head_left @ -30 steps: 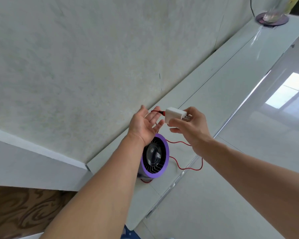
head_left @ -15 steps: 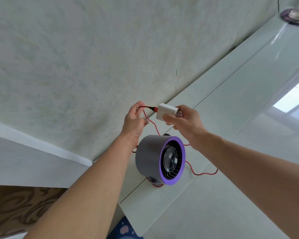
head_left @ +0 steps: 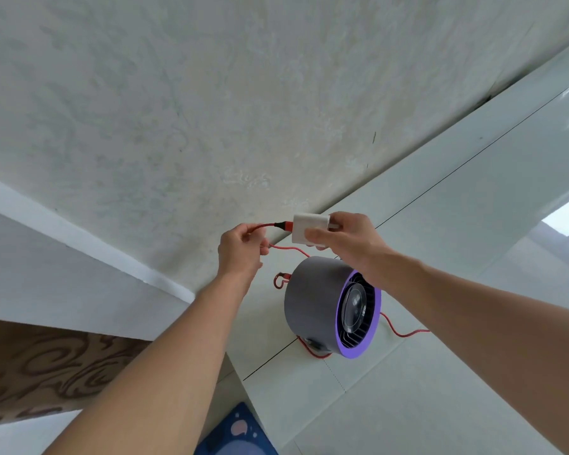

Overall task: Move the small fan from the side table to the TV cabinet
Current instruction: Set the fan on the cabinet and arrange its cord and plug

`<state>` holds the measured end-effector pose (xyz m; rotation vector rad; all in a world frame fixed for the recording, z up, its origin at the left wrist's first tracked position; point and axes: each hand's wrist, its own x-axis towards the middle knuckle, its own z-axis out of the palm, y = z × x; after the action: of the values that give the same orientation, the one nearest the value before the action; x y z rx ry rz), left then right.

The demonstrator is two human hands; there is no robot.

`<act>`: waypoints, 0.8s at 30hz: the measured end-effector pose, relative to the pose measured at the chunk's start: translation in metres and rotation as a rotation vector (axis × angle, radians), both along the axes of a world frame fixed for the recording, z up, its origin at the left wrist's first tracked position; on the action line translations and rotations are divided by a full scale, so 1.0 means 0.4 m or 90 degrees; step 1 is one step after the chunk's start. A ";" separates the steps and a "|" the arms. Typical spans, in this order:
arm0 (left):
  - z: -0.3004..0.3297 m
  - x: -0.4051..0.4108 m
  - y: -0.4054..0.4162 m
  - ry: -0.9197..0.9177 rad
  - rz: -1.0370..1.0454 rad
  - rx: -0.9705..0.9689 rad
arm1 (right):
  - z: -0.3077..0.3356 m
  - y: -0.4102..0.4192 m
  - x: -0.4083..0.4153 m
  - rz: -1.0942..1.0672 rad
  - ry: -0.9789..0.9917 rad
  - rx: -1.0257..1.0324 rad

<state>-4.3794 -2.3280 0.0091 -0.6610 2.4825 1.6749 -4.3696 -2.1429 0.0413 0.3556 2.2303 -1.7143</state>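
Observation:
The small fan (head_left: 312,305), grey with a purple front ring, stands on the white TV cabinet top (head_left: 457,198) close to the wall. Its red cable (head_left: 404,333) loops around it on the cabinet. Above the fan, my right hand (head_left: 345,238) holds the white plug adapter (head_left: 304,224) that the cable ends in. My left hand (head_left: 240,254) pinches the red cable just left of the adapter.
A pale textured wall (head_left: 211,110) rises right behind the cabinet. A brown patterned surface (head_left: 40,366) lies at the lower left. A blue mat (head_left: 237,435) shows at the bottom edge. Glossy floor tiles (head_left: 473,405) spread to the right.
My left hand went from open beside the adapter to pinching the cable. The view shifted left and down, so the fan now shows more of its grey side.

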 end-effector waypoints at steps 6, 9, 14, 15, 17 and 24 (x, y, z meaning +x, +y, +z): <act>0.014 0.034 -0.026 -0.027 0.009 0.080 | -0.021 -0.041 0.017 0.153 -0.031 0.150; 0.021 0.044 -0.026 -0.018 -0.020 0.087 | -0.028 -0.050 0.034 0.205 -0.006 0.231; 0.028 0.058 -0.029 0.007 -0.020 0.128 | -0.028 -0.052 0.057 0.329 0.063 0.417; 0.029 0.059 -0.028 0.013 -0.020 0.140 | -0.028 -0.051 0.060 0.354 0.074 0.460; 0.035 0.062 -0.027 0.023 -0.013 0.167 | -0.029 -0.050 0.069 0.394 0.087 0.549; 0.049 0.079 -0.042 0.045 0.059 0.216 | -0.035 -0.049 0.101 0.489 0.082 0.737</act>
<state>-4.3478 -2.3447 0.0288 -0.6941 2.1576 2.1183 -4.3291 -2.1627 0.0273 -0.3713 2.6812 0.0082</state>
